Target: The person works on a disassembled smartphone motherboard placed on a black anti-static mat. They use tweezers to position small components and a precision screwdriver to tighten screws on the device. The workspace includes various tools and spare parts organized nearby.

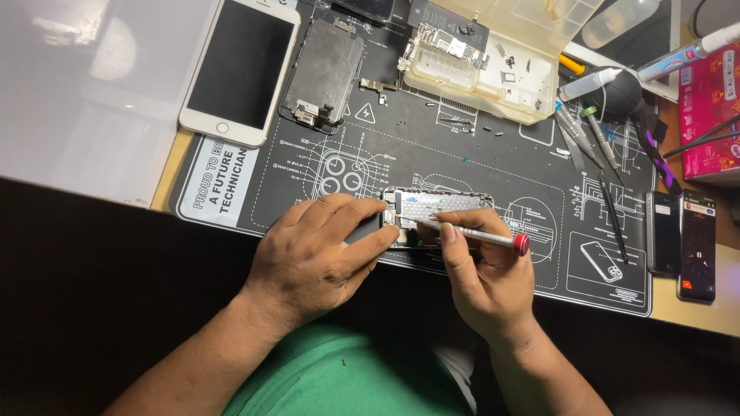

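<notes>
Screwdriver (pixel 470 232) in my right hand (pixel 482 281) — a slim silver one with a red cap, pinched between thumb and forefinger, its tip resting on the near left part of the opened phone body (pixel 438 212). That phone body lies on the black repair mat (pixel 462 154), close to the mat's near edge, its inside facing up and a pale perforated plate showing along its top. My left hand (pixel 316 254) lies over the phone body's left end, fingers curled down and pressing on it to keep it flat; the thumb runs along its near side toward the screwdriver tip.

Farther from me than the phone body, at the mat's far left, a detached screen assembly (pixel 324 73) lies face down. Left of that, half off the mat, rests a white phone (pixel 240 71) with a dark screen. Beyond the phone body and to the right sits a clear plastic parts box (pixel 493 69) with its lid open, a circuit board inside. Right of the phone body, several spare tools (pixel 590 139) — tweezers and drivers — lie near the mat's far right corner, beside a black air blower (pixel 620 92). Past the mat's right edge lie two dark phones (pixel 682 239) side by side.
</notes>
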